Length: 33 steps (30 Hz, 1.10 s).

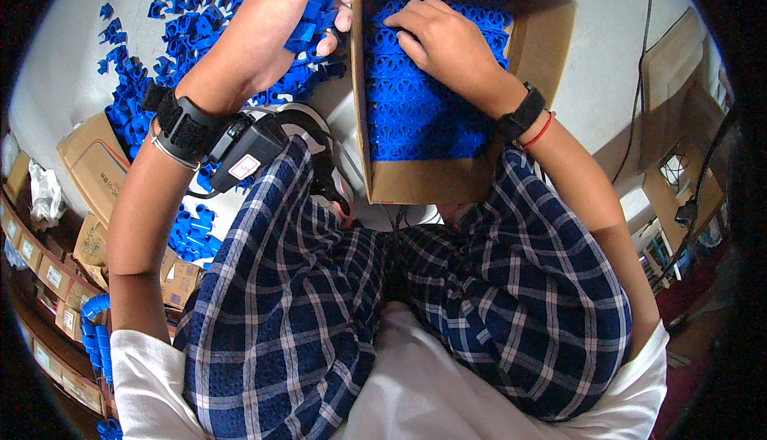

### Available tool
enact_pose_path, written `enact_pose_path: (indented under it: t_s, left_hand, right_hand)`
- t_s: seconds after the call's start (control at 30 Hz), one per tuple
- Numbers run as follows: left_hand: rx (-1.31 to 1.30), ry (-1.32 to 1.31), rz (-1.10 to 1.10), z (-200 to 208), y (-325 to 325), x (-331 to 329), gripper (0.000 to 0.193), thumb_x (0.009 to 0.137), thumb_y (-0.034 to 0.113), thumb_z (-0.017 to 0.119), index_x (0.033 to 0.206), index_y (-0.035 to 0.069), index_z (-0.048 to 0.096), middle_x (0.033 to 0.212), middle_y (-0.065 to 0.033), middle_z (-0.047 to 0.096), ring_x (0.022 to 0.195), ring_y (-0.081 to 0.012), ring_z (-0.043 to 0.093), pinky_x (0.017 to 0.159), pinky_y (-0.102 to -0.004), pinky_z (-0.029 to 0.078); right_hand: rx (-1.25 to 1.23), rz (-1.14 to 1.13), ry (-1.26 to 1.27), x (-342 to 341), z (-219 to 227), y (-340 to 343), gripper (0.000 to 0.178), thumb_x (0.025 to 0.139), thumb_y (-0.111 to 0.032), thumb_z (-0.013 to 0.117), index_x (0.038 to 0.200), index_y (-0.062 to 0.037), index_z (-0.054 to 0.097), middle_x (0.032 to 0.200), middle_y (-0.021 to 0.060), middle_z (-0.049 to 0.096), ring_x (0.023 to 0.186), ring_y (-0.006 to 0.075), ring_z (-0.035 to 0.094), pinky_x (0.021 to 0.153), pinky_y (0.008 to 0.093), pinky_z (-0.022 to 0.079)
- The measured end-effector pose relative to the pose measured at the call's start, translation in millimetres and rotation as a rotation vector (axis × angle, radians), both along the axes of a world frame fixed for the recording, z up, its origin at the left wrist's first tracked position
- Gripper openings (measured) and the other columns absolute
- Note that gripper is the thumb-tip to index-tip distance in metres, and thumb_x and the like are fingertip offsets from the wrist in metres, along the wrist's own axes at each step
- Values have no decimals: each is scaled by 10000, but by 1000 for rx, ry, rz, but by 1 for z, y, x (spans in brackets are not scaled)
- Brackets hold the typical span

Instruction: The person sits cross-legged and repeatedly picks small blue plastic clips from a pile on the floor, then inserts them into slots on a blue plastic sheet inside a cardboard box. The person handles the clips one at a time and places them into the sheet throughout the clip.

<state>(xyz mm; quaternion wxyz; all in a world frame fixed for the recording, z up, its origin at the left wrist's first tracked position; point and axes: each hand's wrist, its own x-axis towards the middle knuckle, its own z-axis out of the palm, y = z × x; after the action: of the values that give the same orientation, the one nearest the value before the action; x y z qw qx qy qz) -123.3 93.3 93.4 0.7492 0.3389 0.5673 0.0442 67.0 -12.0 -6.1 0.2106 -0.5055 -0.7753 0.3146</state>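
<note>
A cardboard box [439, 183] stands open between my knees, packed with tight rows of blue plastic pipe clips [423, 108]. My right hand [443, 36] reaches into it, fingers bent down against the upper rows; whatever sits under the fingertips is hidden. Just outside the box's left wall, my left hand [307, 8] is curled, with several loose blue clips [302, 34] in its palm and between its fingers. Its upper fingertips come close to the wall's top edge. Beyond that hand, a big heap of loose blue clips [192, 28] spreads over the pale floor.
A black device [248, 148] is strapped by my left wrist. Cardboard flaps [96, 164] and small boxes [56, 276] line the left side. A dark cable [643, 64] runs down the right, near another open carton [679, 184]. Joined blue clips [97, 336] lie lower left.
</note>
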Motion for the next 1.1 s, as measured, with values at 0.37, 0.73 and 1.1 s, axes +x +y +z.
enact_pose_path:
  t_s: [0.37,0.73,1.1]
  left_hand:
    - [0,-5,-14,-1,0,-2,253,911,385,552,968,144,607,817,47,500,715,-66,513,495,-230,343]
    - [13,-7,-14,-1,-1,-3,260,929,375,527,999,139,609,831,43,499,720,-66,508,496,-230,343]
    - [9,-38,-14,-6,0,-5,260,929,380,531,975,135,607,812,44,496,715,-66,515,490,-224,350]
  right_hand:
    - [-31,-18,31,0,0,-1,192,824,-130,625,998,-57,657,939,109,620,935,297,595,840,403,510]
    - [-16,-21,11,-1,1,-2,179,821,-103,614,990,-54,645,943,118,602,926,304,584,827,402,509]
    - [-85,-137,118,0,-6,-2,141,832,-88,587,948,-27,636,928,169,615,921,356,582,870,440,480]
